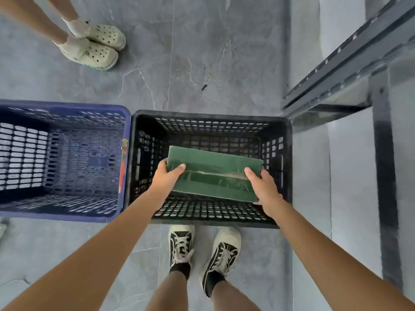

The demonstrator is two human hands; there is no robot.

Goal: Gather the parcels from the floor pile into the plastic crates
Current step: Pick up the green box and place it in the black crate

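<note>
A flat green parcel (214, 172) with clear tape along its middle hangs inside the opening of the black plastic crate (211, 116). My left hand (165, 178) grips its left end and my right hand (265, 187) grips its right end. The black crate's perforated floor shows around the parcel, with no other parcel visible in it. To its left stands a blue plastic crate (67, 104), touching it side to side, with nothing inside. The floor pile is out of view.
Another person's feet in pale clogs (94, 44) stand on the grey floor at the far left. A grey metal shelf frame (359, 70) rises at the right, close to the black crate. My own feet in sneakers (202, 250) are just behind that crate.
</note>
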